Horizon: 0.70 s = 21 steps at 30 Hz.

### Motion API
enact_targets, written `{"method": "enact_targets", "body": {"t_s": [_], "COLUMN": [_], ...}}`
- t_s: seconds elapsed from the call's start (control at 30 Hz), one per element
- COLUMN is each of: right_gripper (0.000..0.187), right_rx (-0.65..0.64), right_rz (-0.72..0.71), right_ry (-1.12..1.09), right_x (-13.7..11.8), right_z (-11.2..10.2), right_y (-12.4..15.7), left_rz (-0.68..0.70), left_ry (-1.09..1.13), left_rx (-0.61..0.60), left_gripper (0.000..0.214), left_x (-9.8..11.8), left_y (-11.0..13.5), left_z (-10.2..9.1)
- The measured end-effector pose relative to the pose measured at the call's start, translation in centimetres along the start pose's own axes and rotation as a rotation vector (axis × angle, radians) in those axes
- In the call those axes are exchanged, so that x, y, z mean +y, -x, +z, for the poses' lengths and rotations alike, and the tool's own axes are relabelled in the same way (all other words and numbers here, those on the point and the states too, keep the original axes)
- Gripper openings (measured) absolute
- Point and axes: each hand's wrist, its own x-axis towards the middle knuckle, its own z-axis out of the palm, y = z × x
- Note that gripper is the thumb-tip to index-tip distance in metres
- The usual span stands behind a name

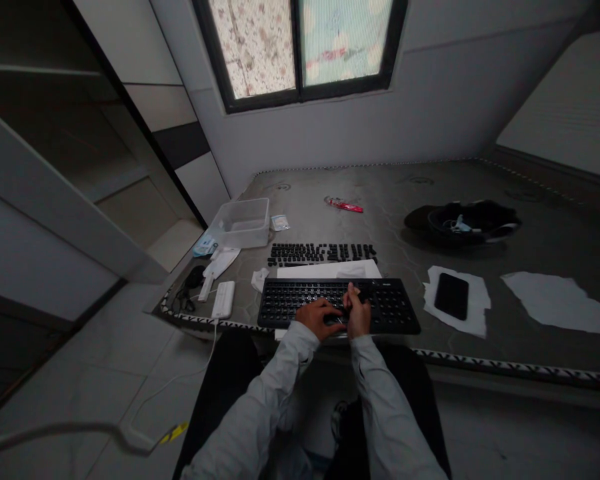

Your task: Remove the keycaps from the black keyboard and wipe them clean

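Note:
A black keyboard (pixel 280 303) lies in front of me near the mattress's front edge, and its key positions look bare of caps. Resting on its lower middle is my left hand (pixel 319 317), thumb apart from the bent fingers. Close beside it on the right, my right hand (pixel 359 316) is closed in a pinch above the keys. What sits in that pinch is too small and dark to name. Just behind the keyboard lies a white sheet (pixel 305 272), and beyond it several loose black keycaps (pixel 305 253) are set out in rows.
To the left are a clear plastic box (pixel 245 223), a white power strip (pixel 223 300), a black cable (pixel 185 293) and a crumpled tissue (pixel 259 280). A phone (pixel 451 296) on white paper and a dark cap (pixel 460 223) are at right. Behind lies a red packet (pixel 346 205).

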Motion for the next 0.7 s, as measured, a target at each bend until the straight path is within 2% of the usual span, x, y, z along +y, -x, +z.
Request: {"method": "enact_targets", "body": {"t_s": [0.13,0.37,0.7], "right_gripper": [0.052,0.057,0.05], "right_rx": [-0.111,-0.126,-0.152], "right_rz": [-0.006,0.0,-0.073], "right_ry": [-0.013,-0.108,0.099], "right_x": [-0.5,-0.6,0.7], "right_z": [-0.3,-1.0,-1.2], "right_y": [0.8,0.2,1.0], "left_rz": [0.006,0.005,-0.02], "left_ry": [-0.005,-0.009,-0.024], "left_rx": [-0.006,0.001,-0.016], "left_gripper": [0.036,0.036,0.026], "left_x": [0.0,0.3,0.3], "left_y": [0.1,0.1,0.0], "left_z": [-0.1,-0.2,-0.2]}}
